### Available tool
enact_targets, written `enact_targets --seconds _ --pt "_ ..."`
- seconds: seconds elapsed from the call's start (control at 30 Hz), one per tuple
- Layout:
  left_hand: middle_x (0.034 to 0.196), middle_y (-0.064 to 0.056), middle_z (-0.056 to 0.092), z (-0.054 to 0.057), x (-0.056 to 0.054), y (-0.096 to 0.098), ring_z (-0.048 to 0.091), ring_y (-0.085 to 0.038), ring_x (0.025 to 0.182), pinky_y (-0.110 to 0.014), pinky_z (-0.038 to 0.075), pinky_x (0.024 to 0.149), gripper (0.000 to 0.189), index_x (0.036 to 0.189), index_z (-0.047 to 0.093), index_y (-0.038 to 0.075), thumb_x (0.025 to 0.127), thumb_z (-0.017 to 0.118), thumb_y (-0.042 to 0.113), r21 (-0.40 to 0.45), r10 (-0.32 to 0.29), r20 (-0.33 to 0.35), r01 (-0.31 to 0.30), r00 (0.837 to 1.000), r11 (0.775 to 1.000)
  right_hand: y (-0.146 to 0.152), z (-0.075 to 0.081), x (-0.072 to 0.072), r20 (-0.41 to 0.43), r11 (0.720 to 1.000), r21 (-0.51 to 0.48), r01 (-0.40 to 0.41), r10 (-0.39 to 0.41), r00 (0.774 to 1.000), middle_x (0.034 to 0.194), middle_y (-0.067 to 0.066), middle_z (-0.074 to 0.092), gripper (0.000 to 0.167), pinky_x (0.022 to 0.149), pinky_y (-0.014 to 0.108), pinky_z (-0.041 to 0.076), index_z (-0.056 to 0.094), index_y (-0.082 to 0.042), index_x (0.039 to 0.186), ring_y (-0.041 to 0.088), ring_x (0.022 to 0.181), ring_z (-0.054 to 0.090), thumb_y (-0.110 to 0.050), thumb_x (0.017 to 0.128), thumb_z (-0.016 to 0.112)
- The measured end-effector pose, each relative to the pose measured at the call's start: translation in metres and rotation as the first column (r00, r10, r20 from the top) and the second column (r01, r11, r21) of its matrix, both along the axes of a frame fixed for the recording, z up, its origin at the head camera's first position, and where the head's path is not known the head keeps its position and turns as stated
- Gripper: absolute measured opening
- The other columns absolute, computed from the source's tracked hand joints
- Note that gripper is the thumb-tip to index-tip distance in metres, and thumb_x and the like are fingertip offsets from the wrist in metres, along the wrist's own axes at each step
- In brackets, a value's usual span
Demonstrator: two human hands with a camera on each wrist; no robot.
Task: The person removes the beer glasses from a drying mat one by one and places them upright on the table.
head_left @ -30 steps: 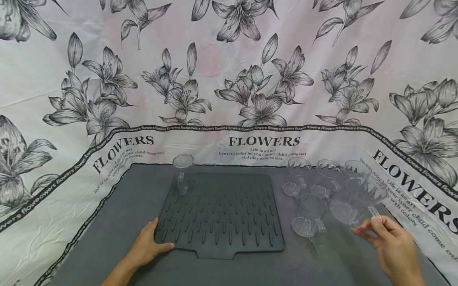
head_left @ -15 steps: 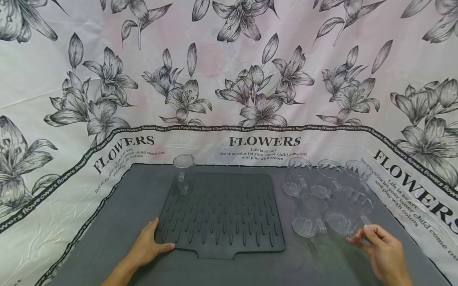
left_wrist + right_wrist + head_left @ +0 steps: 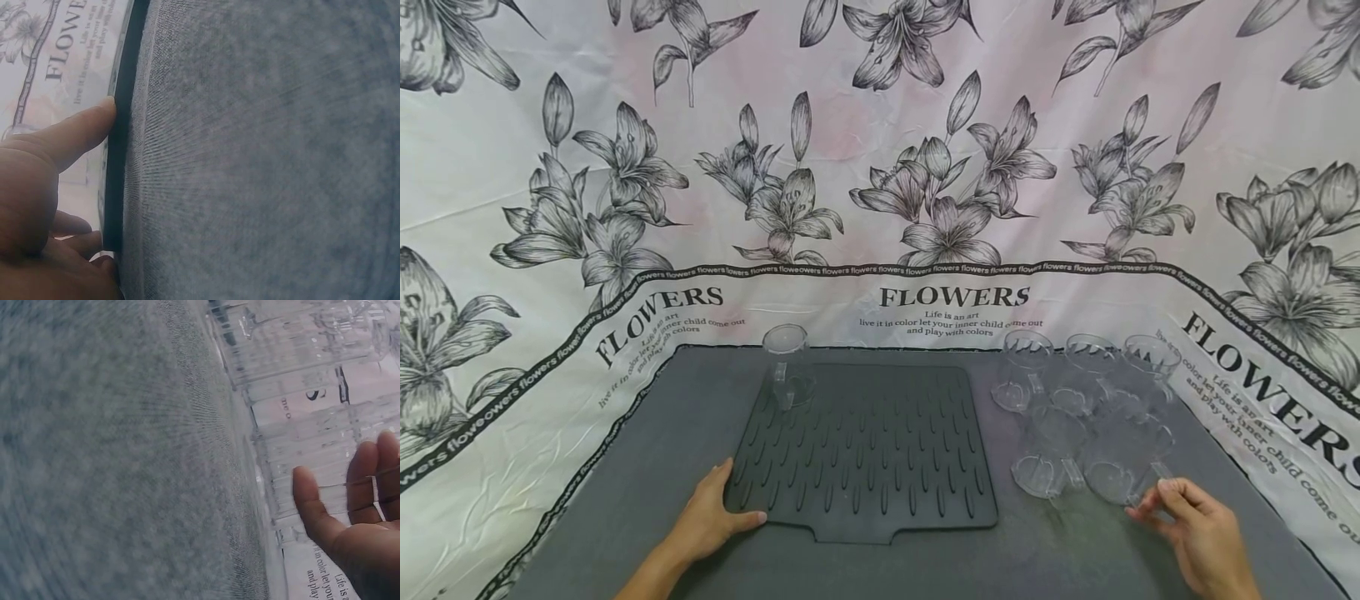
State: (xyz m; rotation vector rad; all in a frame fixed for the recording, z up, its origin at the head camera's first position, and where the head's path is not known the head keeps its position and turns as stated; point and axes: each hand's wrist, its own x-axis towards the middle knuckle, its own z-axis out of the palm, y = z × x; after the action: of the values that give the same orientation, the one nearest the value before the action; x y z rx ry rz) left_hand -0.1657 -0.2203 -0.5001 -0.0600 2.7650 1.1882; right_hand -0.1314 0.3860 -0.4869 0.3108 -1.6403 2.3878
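Observation:
My right hand (image 3: 1206,529) pinches the handle of a clear mug (image 3: 1116,475) that stands at the front right of a group. In the right wrist view, the thumb (image 3: 306,484) and fingertips lie around the see-through handle, whose outline is hard to make out. A dark ridged drying mat (image 3: 857,450) lies left of the group. My left hand (image 3: 703,517) rests at its front left corner, with the thumb on the near edge and the fingers along the left side. Another clear mug (image 3: 786,371) stands on the mat's back left corner.
Several more clear mugs stand close together at the right, among them a front left one (image 3: 1041,475) and a back one (image 3: 1026,350). A grey cloth (image 3: 625,475) covers the table. A flower-printed sheet (image 3: 955,312) hangs behind and at both sides.
My right hand has brought its mug left and slightly nearer, down beside the front left mug. Over the last half second it has barely moved. My left hand and the mat have stayed put.

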Motion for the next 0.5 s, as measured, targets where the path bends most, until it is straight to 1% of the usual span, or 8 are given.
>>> enact_targets --seconds 0.13,0.37,0.43,0.5 --pt "0.146 -0.042 0.014 0.0003 -0.0003 0.0004 0.011 -0.055 0.135 -0.067 0.019 0.104 0.12 0.146 0.017 -0.015 0.068 0.086 0.043 -0.005 0.006 0.001 -0.006 1.0 1.0 0.0022 -0.002 -0.0001 0.034 0.998 0.055 0.027 -0.029 0.999 0.082 0.011 0.06 0.023 0.071 0.04 0.057 0.057 0.007 0.086 0.022 0.079 0.063 0.002 0.102 0.042" --pt "0.146 -0.042 0.015 0.0009 -0.0004 0.0012 0.012 -0.055 0.135 -0.067 0.019 0.103 0.121 0.146 0.017 -0.015 0.068 0.086 0.045 -0.011 0.007 0.002 -0.007 1.0 1.0 0.0027 -0.0035 -0.0007 0.023 0.998 0.058 0.025 -0.026 0.999 0.085 0.013 0.066 0.024 0.071 0.041 0.057 0.06 0.011 0.087 0.025 0.081 0.067 0.003 0.102 0.043" --pt "0.146 -0.042 0.015 0.0009 0.0001 0.0015 0.012 -0.056 0.135 -0.067 0.019 0.103 0.121 0.146 0.017 -0.016 0.068 0.086 0.045 -0.012 0.005 -0.001 -0.005 1.0 1.0 0.0032 -0.0025 0.0001 0.037 0.996 0.082 0.029 -0.032 0.999 0.088 0.013 0.068 0.025 0.071 0.04 0.057 0.062 0.011 0.09 0.024 0.084 0.068 0.001 0.102 0.043" --pt "0.146 -0.042 0.015 0.0011 0.0007 0.002 0.012 -0.056 0.134 -0.067 0.019 0.103 0.121 0.146 0.017 -0.016 0.068 0.086 0.045 -0.011 0.005 -0.001 -0.005 1.0 1.0 0.0034 -0.0008 0.0014 0.062 0.988 0.14 0.059 -0.068 0.996 0.09 0.01 0.071 0.025 0.07 0.038 0.057 0.065 0.01 0.093 0.02 0.085 0.069 -0.003 0.102 0.045"
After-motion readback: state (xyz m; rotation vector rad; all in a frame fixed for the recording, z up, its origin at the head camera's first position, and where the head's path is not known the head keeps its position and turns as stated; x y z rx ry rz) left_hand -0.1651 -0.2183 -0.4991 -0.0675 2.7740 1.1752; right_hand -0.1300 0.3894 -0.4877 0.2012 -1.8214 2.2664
